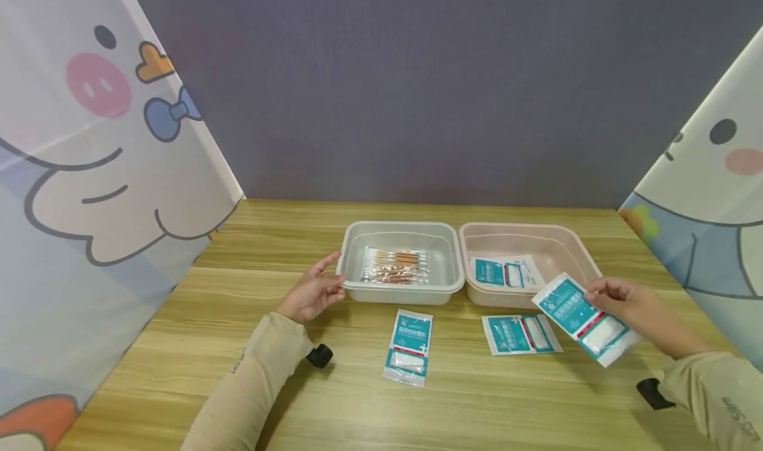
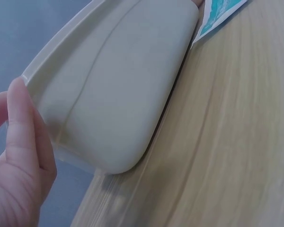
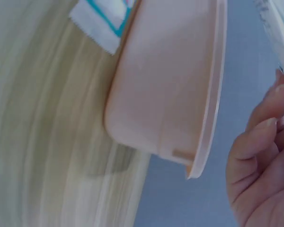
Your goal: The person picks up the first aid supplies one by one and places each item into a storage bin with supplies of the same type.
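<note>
A: Starting nearest, what of right hand (image 1: 638, 308), lower right of the frame?

B: Pinching one teal-and-white packet (image 1: 587, 318) between thumb and fingers, clear of the desk (image 1: 447, 411).

A: Heavy?

B: Probably very light; thin, bendy, likely slick-faced. Best taken by an edge or corner, away from the white panel, to avoid creasing.

A: And lying flat?

B: One loose packet (image 1: 408, 348) at lower centre, then another packet (image 1: 521, 335) to the right. Likely awkward to lift without a nail under an edge.

A: Left hand (image 1: 312, 294), left of centre?

B: Partly curled, lightly gripping the rim of the grey tray (image 1: 396, 295). Probably stiff, light plastic.

A: Farther in?

B: Clear-wrapped swabs (image 1: 396, 265), probably easy to snap; in the pink tray (image 1: 497, 297), right of centre, more packets (image 1: 507, 272).

A: Any writing?

B: On right sleeve (image 1: 715, 391), perhaps "LetsSlim"; on left sleeve (image 1: 244, 385), similar but blurred. On packets, white Chinese characters on teal, seemingly starting "医用"; too small to read further. On swabs, nothing legible.
</note>
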### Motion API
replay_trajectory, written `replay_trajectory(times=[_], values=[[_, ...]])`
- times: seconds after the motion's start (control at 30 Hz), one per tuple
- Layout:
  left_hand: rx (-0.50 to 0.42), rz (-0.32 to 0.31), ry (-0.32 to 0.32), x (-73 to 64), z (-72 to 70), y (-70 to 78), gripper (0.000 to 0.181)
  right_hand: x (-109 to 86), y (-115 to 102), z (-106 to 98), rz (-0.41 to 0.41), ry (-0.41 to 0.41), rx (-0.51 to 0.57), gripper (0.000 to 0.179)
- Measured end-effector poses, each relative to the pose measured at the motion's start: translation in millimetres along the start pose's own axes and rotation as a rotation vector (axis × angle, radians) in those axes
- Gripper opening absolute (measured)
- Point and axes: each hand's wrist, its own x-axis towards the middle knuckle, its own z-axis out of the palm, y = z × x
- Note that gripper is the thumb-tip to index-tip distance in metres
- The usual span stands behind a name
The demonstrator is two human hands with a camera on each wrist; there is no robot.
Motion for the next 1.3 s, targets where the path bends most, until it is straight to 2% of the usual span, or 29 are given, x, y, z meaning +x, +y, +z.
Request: replay_trajectory(times=[0.13, 0.3, 0.67, 0.8, 0.97, 1.1, 1.3], values=[[-0.002, 0.003, 0.008, -0.2, 0.5, -0.4, 0.066, 7.9, -8.5, 1.4, -0.02, 0.073, -0.005, 0.009], [0.007, -0.005, 0.026, -0.7, 1.7, -1.1, 0.067, 20.8, -18.9, 6.9, -0.042, 0.152, 0.013, 0.014], [0.009, -0.004, 0.019, -1.4, 1.3, -0.8, 0.067, 33.4, -27.9, 14.7, -0.023, 0.192, 0.089, 0.01], [-0.001, -0.006, 0.012, -2.0, 1.0, 0.0, 0.067, 40.8, -28.4, 19.8, -0.01, 0.215, 0.08, 0.022], [-0.007, 0.0, -0.003, -2.6, 1.8, 0.2, 0.068, 51.8, -32.7, 24.1, -0.014, 0.202, 0.054, 0.039], [0.006, -0.002, -0.023, -0.5, 3.9, -0.9, 0.068, 59.8, -37.9, 25.0, -0.012, 0.168, 0.037, 0.039], [0.03, -0.006, 0.009, 2.6, 2.5, -2.3, 0.066, 78.6, -47.2, 23.5, -0.012, 0.146, 0.049, 0.036]])
